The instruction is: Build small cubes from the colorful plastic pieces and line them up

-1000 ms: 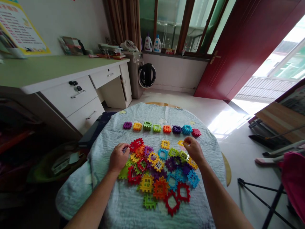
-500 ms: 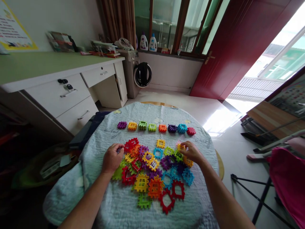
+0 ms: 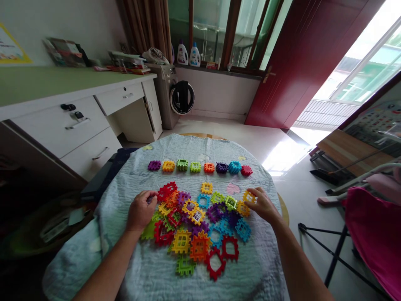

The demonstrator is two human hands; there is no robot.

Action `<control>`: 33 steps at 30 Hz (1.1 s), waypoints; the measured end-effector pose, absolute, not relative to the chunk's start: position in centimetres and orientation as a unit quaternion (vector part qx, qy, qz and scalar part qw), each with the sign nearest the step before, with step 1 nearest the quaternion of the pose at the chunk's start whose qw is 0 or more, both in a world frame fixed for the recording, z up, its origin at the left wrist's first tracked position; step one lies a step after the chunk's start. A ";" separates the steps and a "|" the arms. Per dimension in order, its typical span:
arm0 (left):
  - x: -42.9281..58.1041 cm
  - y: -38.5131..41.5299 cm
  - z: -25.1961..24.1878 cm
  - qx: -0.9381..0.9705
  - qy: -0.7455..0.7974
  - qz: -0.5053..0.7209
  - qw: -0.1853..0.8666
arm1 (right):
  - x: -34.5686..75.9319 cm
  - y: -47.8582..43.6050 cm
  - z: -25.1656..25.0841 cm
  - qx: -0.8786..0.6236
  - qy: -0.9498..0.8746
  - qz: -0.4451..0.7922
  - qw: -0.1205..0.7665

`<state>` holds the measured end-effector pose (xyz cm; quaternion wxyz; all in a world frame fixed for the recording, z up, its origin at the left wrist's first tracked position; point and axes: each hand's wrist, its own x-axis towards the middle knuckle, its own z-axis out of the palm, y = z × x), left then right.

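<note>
My right hand (image 3: pixel 264 205) pinches a yellow window-patterned building block (image 3: pixel 249 197) at the right side of a loose pile. Just below it lies another yellow block (image 3: pixel 242 208). To the pile's left rests my left hand (image 3: pixel 141 212), its fingers curled closed beside a red block (image 3: pixel 167 191); whatever they may hold is hidden. Between the hands, notched plastic blocks overlap in red, orange, green, purple and blue, with a yellow one (image 3: pixel 181 241) toward the front. A single yellow block (image 3: pixel 206 188) sits at the pile's back edge.
Behind the pile runs a row of small block stacks, including an orange one (image 3: pixel 209 168) and a blue one (image 3: pixel 234 167). A pale blue cloth (image 3: pixel 244 276) covers the round table. A desk (image 3: pixel 56 90) stands left; a pink chair (image 3: pixel 372 234) is at the right.
My right hand has moved right, carrying the yellow block away from the green one it was over. My left hand stays by the pile. The view has turned slightly right.
</note>
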<state>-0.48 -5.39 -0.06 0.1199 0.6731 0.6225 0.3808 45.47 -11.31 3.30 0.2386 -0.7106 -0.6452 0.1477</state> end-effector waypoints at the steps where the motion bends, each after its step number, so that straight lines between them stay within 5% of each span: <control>1: -0.5 -5.4 -0.1 0.673 0.623 0.380 0.121 | 45.3 -12.0 3.3 -0.707 -0.650 0.155 0.231; 12: -0.5 -5.5 0.0 0.673 0.625 0.375 0.125 | 42.5 -13.3 2.6 -0.712 -0.665 0.150 0.170; 22: -0.3 -5.5 0.1 0.669 0.628 0.379 0.122 | 45.1 -12.6 1.6 -0.731 -0.624 0.119 0.249; 33: -0.4 -5.5 0.1 0.672 0.626 0.379 0.118 | 44.4 -13.4 1.4 -0.762 -0.630 0.025 0.149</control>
